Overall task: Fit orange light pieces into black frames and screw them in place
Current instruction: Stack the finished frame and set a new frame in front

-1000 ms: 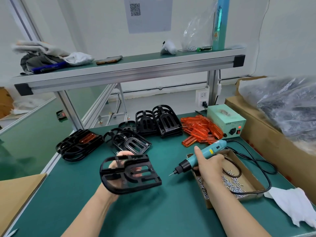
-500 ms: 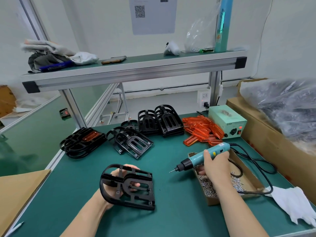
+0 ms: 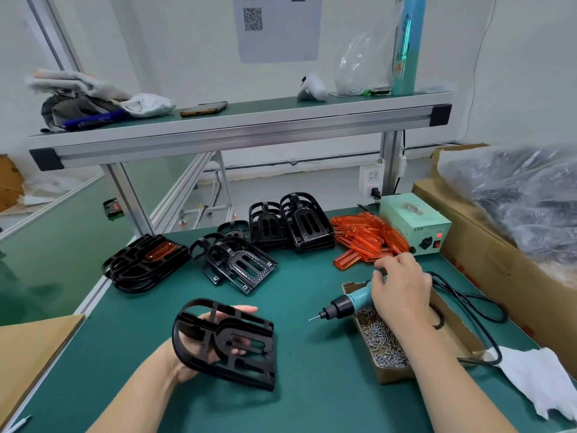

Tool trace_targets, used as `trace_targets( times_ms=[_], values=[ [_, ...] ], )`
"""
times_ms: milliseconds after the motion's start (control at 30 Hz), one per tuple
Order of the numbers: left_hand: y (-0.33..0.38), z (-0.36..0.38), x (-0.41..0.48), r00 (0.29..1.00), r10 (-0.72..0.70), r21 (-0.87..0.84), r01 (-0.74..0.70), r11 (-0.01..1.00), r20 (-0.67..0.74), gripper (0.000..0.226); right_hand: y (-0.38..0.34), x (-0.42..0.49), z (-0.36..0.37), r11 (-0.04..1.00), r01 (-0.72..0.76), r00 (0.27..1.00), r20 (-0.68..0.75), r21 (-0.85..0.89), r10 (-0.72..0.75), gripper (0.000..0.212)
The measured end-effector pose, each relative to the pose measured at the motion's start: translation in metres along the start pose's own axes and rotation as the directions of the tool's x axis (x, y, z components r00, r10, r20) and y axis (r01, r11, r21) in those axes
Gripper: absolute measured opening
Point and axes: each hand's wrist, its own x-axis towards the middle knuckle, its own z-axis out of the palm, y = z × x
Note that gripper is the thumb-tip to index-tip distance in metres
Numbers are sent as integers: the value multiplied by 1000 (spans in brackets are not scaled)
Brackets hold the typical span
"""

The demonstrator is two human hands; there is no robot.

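Glossy black plastic on the frame (image 3: 246, 328), light catching its ribs. Orange pieces (image 3: 365, 239) are translucent, shiny plastic; bright metal screws (image 3: 384, 342) glint in a dull cardboard tray (image 3: 393, 375), over a smooth matt green mat (image 3: 312, 385).

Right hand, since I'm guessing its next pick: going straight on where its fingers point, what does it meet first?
Likely the pile of translucent orange plastic light pieces just ahead of the right hand; nothing shows between them, though depth is unclear.

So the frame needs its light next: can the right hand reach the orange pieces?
Probably yes: the right hand is beside the orange pieces with nothing between, though the screwdriver under its palm may hamper a pinch.
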Motion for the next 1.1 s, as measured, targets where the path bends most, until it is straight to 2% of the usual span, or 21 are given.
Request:
trace_targets(
  times_ms=[67, 133, 200, 267, 300, 400, 500, 600, 700, 800, 967, 1100],
  values=[
    [2, -1, 0, 999, -45, -14, 45, 999, -11, 35, -1, 13, 0, 995, 26, 999, 38, -93, -23, 21],
    [0, -3, 2, 996, -58, -50, 62, 997, 72, 32, -2, 25, 3, 987, 49, 993, 113, -153, -32, 28],
    [-3, -4, 0, 987, -63, -52, 72, 996, 150, 12, -3, 37, 8, 973, 91, 975, 219, -211, -43, 36],
    [-4, -6, 3, 980, -71, -65, 84, 994, 189, 45, -3, 51, 15, 955, 137, 935, 352, -264, -37, 43],
    [-5, -6, 6, 979, -80, -53, 92, 994, 188, 51, -4, 58, 18, 946, 157, 909, 415, -282, -27, 45],
    [-8, -7, 15, 988, -111, -6, 112, 994, 107, 38, -8, 79, 27, 925, 206, 835, 550, -319, 4, 47],
    [-13, -9, 24, 987, -152, -28, 153, 988, 53, 38, -7, 91, 35, 911, 246, 779, 626, -332, 18, 47],
    [-13, -8, 27, 975, -214, -117, 219, 969, 55, 38, -9, 101, 38, 927, 207, 793, 608, -312, 27, 50],
    [-13, -10, 30, 963, -265, -111, 269, 957, 46, 39, -12, 109, 41, 958, 134, 841, 540, -255, 26, 45],
    [-13, -16, 34, 948, -318, -146, 317, 937, 20, 46, -8, 110, 45, 961, 108, 848, 528, -253, 44, 43],
    [-14, -29, 38, 939, -340, -332, 335, 882, 46, 81, -6, 113, 49, 953, 143, 868, 496, -267, 9, 39],
    [-5, -29, 33, 935, -319, -342, 353, 871, 153, 96, -3, 110, 45, 945, 162, 908, 418, -285, -30, 36]
  ],
)
